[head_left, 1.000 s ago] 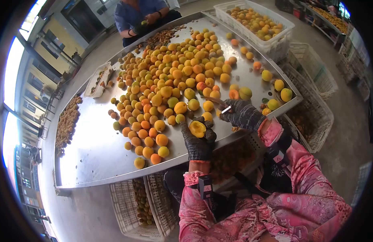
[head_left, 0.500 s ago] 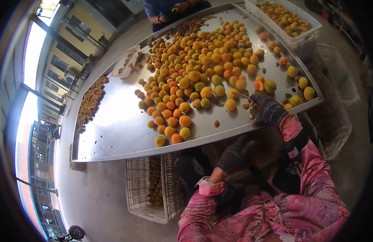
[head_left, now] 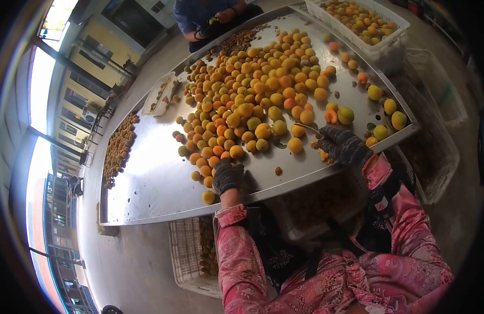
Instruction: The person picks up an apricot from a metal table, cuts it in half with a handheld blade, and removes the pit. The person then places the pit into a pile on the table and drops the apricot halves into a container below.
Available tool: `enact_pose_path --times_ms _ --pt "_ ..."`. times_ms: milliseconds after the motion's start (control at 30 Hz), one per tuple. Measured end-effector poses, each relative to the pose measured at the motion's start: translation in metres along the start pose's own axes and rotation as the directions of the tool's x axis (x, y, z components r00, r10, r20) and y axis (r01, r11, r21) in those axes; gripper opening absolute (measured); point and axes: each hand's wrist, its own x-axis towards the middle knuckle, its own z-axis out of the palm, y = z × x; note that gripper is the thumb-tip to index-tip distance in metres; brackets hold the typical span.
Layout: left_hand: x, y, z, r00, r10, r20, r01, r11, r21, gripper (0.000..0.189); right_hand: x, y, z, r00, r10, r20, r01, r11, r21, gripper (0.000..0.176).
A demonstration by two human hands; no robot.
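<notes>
My left hand (head_left: 228, 177), in a dark knit glove, curls down over the apricots at the near edge of the pile. Its fingers seem closed around an apricot, mostly hidden beneath the glove. Touching its fingertips is another orange apricot (head_left: 214, 161). My right hand (head_left: 344, 145), gloved alike, is closed on a small knife (head_left: 308, 127) whose thin, slightly curved blade points left toward the pile. Torn bits of apricot flesh (head_left: 325, 156) lie under that hand. Just beyond it sit a cut-open apricot (head_left: 331, 116) and a large yellow-green one (head_left: 345, 115).
The metal table (head_left: 147, 178) has a raised rim. On it are a white tray (head_left: 161, 94) and brown pits (head_left: 120, 149) at left. A full white crate (head_left: 391, 44) stands far right, other crates (head_left: 192, 256) below. Across the table sits another person (head_left: 205, 21).
My left hand has risen from beside my lap to the apricots at the table's near edge. My right hand keeps the knife, shifted slightly left in view. The whole view has tilted a little.
</notes>
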Motion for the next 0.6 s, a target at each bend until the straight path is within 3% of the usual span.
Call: enact_pose_path --times_ms 67,200,267,300,333,367,400,433,500,533,567,600 --pt "0.002 0.003 -0.004 0.999 -0.002 0.043 0.0 0.999 0.045 0.059 0.001 0.001 -0.002 0.999 -0.045 0.017 0.046 0.997 -0.063 0.043" --pt "0.014 -0.007 -0.002 0.988 0.012 0.153 -0.029 0.993 0.11 0.058 0.0 0.006 0.004 0.993 -0.112 -0.037 0.109 0.99 -0.09 0.042" --pt "0.015 -0.011 -0.001 0.97 0.183 0.156 -0.191 0.981 0.037 0.049 0.0 0.004 0.005 0.991 -0.11 -0.076 0.109 0.994 -0.016 0.03" --pt "0.013 -0.005 -0.006 0.969 0.191 0.155 -0.199 0.979 0.037 0.049 -0.001 0.0 0.004 0.991 -0.107 -0.084 0.106 0.994 -0.017 0.03" --pt "0.006 0.002 -0.015 0.971 0.128 0.204 -0.031 0.907 -0.42 0.043 -0.002 -0.004 0.002 0.992 -0.085 -0.096 0.091 0.994 0.056 0.03" --pt "0.001 0.007 -0.019 0.956 0.092 0.279 0.165 0.619 -0.768 0.038 -0.004 -0.008 0.002 0.993 -0.062 -0.105 0.076 0.989 0.13 0.031" --pt "-0.002 0.007 -0.011 0.957 0.286 0.051 -0.089 0.456 -0.885 0.036 -0.004 -0.008 0.006 0.992 -0.058 -0.109 0.072 0.989 0.13 0.031" --pt "-0.002 0.011 -0.003 0.955 0.293 0.05 -0.092 0.453 -0.887 0.036 -0.002 -0.007 0.011 0.988 -0.098 -0.122 0.113 0.985 0.128 0.031" --pt "-0.003 0.029 0.011 0.958 0.238 0.16 0.157 0.028 -0.987 0.032 0.001 -0.009 0.019 0.98 -0.138 -0.145 0.156 0.981 0.116 0.032" --pt "-0.009 0.04 0.011 0.935 0.303 0.182 0.236 -0.15 -0.96 0.024 0.0 -0.011 0.023 0.974 -0.162 -0.157 0.183 0.975 0.128 0.033" --pt "-0.016 0.054 0.012 0.932 0.316 0.178 0.235 -0.155 -0.96 0.024 0.0 -0.009 0.026 0.967 -0.186 -0.172 0.21 0.968 0.139 0.035" --pt "-0.028 0.07 0.009 0.941 0.336 -0.042 -0.061 0.045 -0.997 0.028 0.003 0.002 0.032 0.897 -0.388 -0.214 0.387 0.921 -0.047 0.034"
